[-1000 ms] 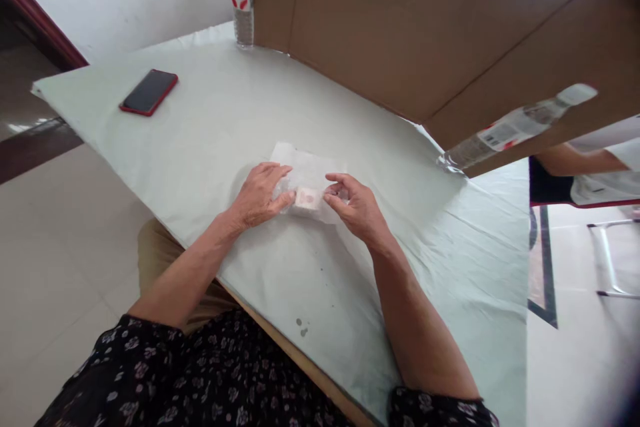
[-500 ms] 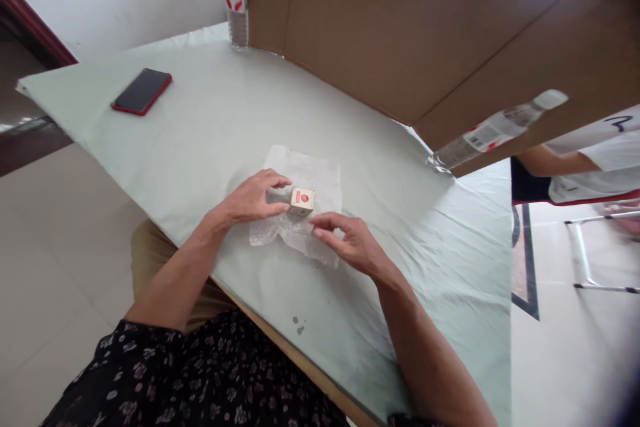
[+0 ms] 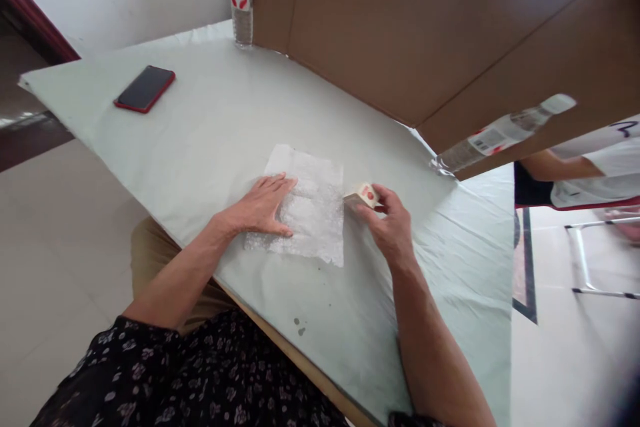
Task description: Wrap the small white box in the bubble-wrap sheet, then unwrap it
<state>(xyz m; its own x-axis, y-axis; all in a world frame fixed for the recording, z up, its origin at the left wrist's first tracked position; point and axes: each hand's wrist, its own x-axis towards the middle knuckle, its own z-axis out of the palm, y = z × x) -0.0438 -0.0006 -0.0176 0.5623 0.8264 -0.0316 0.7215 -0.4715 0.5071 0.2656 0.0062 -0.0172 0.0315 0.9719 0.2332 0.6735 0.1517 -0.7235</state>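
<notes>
Both forearms reach in over the near edge of the pale green cloth-covered counter (image 3: 200, 140), left wrist low, right wrist bent inward. Left hand (image 3: 263, 205): palm down on the square translucent white bubble-wrap sheet (image 3: 317, 213), fingers spread, thumb out to the side, pinching nothing as far as I can see. Sheet looks very light, floppy, probably a bit slick; lies mostly flat with a ragged near edge, so flat-palm pressure suits it, or a pinch at a corner. Right hand (image 3: 393, 220): thumb and fingers closed on the small cream cardboard box with a red round mark (image 3: 369, 195), held at its right end, just beside the sheet's right edge. Box looks tilted; can't tell if it clears the cloth. I'd expect it light and stiff but crushable, contents unknown: light pinch across opposite faces, keep off the panel middles. Farther out: black phone in a red case (image 3: 146, 89), then clear plastic bottle with red-and-white label (image 3: 242, 3) by the brown cardboard panel (image 3: 350, 20).
</notes>
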